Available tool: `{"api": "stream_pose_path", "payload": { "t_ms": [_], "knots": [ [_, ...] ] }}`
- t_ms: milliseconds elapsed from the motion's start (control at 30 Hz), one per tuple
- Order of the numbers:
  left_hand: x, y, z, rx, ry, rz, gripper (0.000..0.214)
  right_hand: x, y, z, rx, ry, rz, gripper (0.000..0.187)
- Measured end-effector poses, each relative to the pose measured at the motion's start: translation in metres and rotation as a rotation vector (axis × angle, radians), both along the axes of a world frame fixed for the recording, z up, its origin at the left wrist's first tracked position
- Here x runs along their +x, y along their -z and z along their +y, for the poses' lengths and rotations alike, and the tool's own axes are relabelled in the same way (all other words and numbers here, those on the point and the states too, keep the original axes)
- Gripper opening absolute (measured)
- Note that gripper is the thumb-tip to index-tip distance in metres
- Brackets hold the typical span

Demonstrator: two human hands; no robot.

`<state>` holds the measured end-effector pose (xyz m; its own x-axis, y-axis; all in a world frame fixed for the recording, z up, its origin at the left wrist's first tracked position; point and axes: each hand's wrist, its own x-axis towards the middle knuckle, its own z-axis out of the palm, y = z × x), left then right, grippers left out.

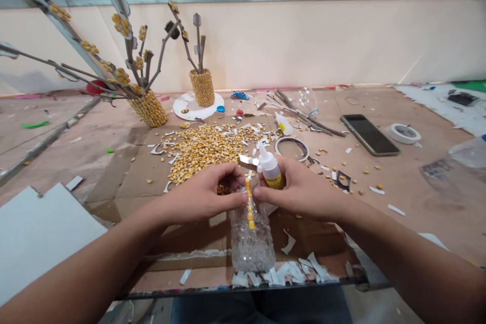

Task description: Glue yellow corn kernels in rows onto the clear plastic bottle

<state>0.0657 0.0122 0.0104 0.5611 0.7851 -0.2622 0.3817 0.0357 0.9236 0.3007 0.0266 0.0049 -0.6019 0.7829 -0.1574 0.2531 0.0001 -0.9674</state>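
Observation:
A clear plastic bottle (252, 250) lies in front of me at the table edge, its base toward me. A single row of corn kernels (249, 207) runs along its top. My left hand (214, 190) is closed round the bottle's far part, its thumb beside the kernels; its fingertips are partly hidden. In my right hand (299, 187) is a small white-capped glue bottle (271, 169) with a yellow label, nozzle up. My right thumb rests near the row, at the plastic bottle. Just beyond both hands spreads a pile of loose corn kernels (205, 147).
Kernel-covered pots (150, 109) (203, 86) with twigs stand at the back left. Farther right are another glue bottle (284, 124), a tape ring (292, 148), sticks (304, 116), a phone (369, 134) and a tape roll (403, 133). Paper scraps (292, 272) line the front edge.

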Motion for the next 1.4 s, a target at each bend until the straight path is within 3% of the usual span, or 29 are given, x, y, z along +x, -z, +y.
{"api": "stream_pose_path", "payload": {
  "t_ms": [567, 800, 1233, 1400],
  "knots": [
    [0.003, -0.003, -0.002, 0.017, -0.007, 0.015, 0.032, -0.007, 0.002, -0.007, -0.077, 0.133, -0.007, 0.025],
    [0.0, -0.004, -0.001, -0.001, -0.014, 0.008, 0.034, -0.003, -0.005, -0.011, -0.152, 0.072, -0.033, 0.041],
    [-0.002, -0.004, -0.001, 0.027, 0.012, 0.03, 0.03, -0.002, -0.006, -0.014, -0.127, 0.05, -0.063, 0.034],
    [-0.005, -0.006, -0.001, 0.033, 0.055, 0.022, 0.039, -0.001, -0.005, -0.013, -0.149, 0.052, -0.084, 0.044]
  ]
}}
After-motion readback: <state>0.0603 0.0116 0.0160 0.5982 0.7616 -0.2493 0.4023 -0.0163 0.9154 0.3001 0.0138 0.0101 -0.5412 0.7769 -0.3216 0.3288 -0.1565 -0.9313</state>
